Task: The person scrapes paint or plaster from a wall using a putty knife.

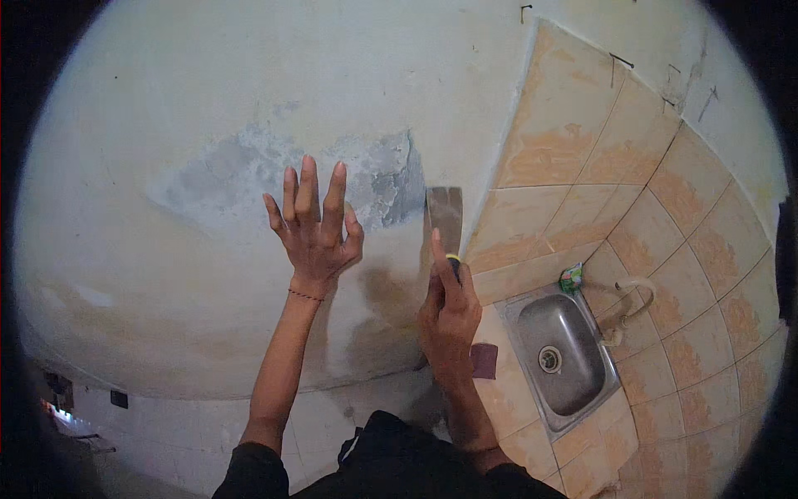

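Observation:
My left hand [314, 224] is raised at the wall [208, 100], fingers spread, just in front of the lower edge of a bare grey patch [224, 179] where the paint has come away. Closed around the handle of a putty knife [445, 212] is my right hand [450, 303], its index finger stretched along the blade. The wide metal blade points up and lies at the wall, right of the patch's ragged flaking edge [407, 170]. Most of the handle is hidden in my fist; a bit of black and yellow shows.
Orange-patterned tiles [557, 108] cover the wall on the right. Below them is a steel sink [565, 353] with a curved tap [640, 295] and a small green packet [571, 278]. A dark reddish square [484, 361] lies on the tiled counter. Nails [621, 60] stick out higher up.

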Tool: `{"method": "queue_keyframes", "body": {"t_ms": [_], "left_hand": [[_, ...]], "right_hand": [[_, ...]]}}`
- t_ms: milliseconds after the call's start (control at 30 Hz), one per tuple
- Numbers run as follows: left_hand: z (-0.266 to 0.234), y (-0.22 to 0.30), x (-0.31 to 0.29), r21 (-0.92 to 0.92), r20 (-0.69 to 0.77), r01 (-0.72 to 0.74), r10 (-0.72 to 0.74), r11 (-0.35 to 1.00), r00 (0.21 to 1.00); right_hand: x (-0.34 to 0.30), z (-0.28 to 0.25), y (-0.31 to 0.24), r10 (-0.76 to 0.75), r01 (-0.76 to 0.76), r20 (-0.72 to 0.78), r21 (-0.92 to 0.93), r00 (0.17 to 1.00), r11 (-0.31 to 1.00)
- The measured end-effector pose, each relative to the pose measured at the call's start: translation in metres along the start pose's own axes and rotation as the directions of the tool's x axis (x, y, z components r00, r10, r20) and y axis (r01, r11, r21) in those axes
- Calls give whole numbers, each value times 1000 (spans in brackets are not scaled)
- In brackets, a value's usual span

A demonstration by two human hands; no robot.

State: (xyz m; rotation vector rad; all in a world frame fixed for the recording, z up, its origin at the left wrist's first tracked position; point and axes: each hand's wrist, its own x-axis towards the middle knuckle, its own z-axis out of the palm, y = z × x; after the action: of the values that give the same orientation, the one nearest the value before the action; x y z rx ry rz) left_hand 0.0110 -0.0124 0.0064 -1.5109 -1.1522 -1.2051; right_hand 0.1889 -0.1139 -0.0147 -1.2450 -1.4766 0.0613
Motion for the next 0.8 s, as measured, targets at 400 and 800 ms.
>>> {"method": "queue_keyframes", "body": {"t_ms": [400, 800], "left_hand": [[1, -2, 3, 3, -34, -16, 16, 1000, 999], [1, -1, -1, 4, -43, -21, 22, 1000, 999]], "right_hand": [[0, -6, -10, 74, -73, 42, -30, 996, 997], [-3, -15, 4, 186, -271, 202, 813, 962, 516]]}}
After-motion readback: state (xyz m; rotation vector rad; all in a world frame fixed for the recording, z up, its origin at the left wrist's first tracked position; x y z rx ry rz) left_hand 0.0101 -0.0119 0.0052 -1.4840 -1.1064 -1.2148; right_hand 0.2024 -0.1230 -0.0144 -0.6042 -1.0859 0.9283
